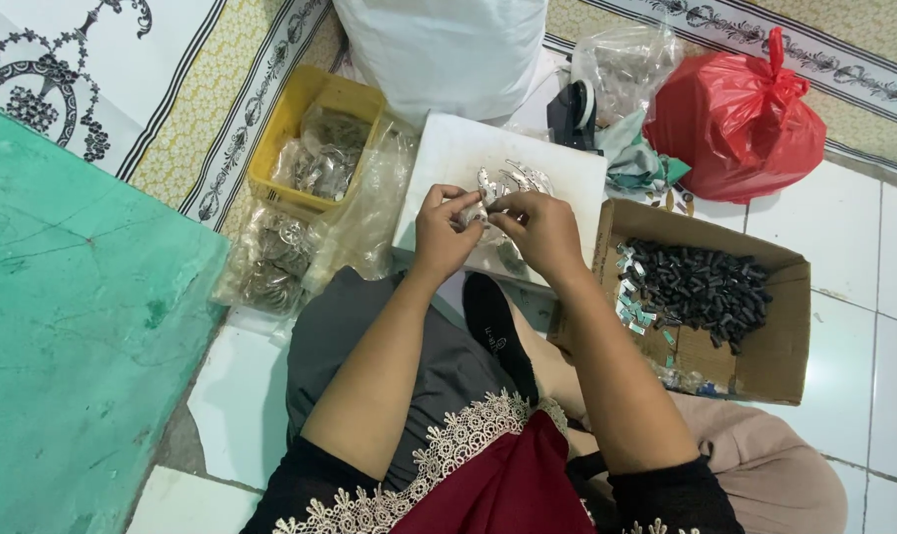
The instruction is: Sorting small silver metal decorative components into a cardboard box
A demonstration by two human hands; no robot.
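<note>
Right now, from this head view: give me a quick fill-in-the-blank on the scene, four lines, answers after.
1. Both hands, left hand and right hand, meet over a ____ board strewn with small silvery metal pieces.
2. The cardboard box holds a heap of small ____ pieces.
3. The knotted plastic bag at top right is ____.
4. The plastic tub with a clear bag of metal parts is ____.

Answers: white; black; red; yellow
</note>
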